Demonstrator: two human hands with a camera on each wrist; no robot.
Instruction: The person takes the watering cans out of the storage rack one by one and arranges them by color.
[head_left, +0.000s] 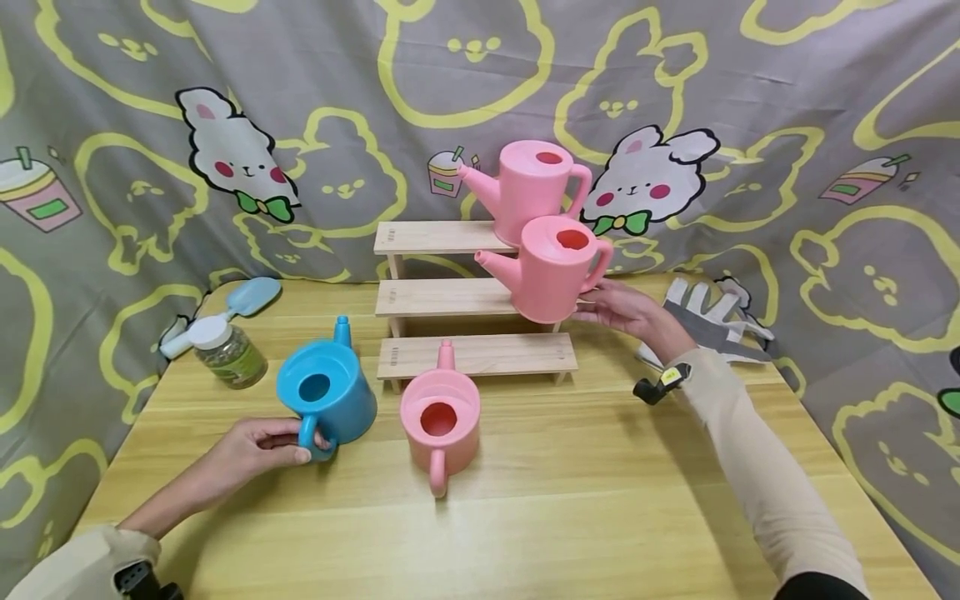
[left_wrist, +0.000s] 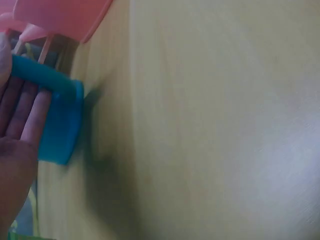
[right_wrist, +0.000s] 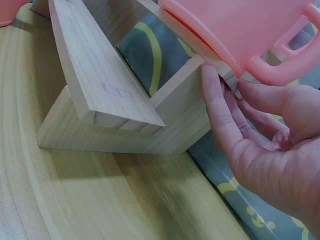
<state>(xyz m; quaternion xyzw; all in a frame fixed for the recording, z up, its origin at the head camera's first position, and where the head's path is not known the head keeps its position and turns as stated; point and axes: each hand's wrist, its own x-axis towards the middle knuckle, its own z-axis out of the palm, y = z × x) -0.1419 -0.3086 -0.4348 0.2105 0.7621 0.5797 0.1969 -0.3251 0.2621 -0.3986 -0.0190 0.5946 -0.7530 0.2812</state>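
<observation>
My left hand [head_left: 258, 454] grips the handle of a blue watering can [head_left: 348, 408] that stands on the table, its spout facing away from me. In the left wrist view the fingers [left_wrist: 35, 117] pass under the blue handle [left_wrist: 42, 72]. My right hand [head_left: 626, 312] is at the right end of the stepped wooden stand [head_left: 442, 297], pinching the middle shelf's end between thumb and fingers [right_wrist: 220, 112]. Just above it, a pink watering can [head_left: 551, 279] sits on that shelf, spout to the left. Another pink watering can [head_left: 532, 187] occupies the top shelf.
A third pink watering can [head_left: 442, 425] stands on the table before the stand, handle toward me. At the left lie a light-blue trowel [head_left: 253, 296] and a white-lidded jar [head_left: 232, 358]. Grey-and-white gloves [head_left: 708, 325] lie at the right back, against a patterned curtain [head_left: 330, 67].
</observation>
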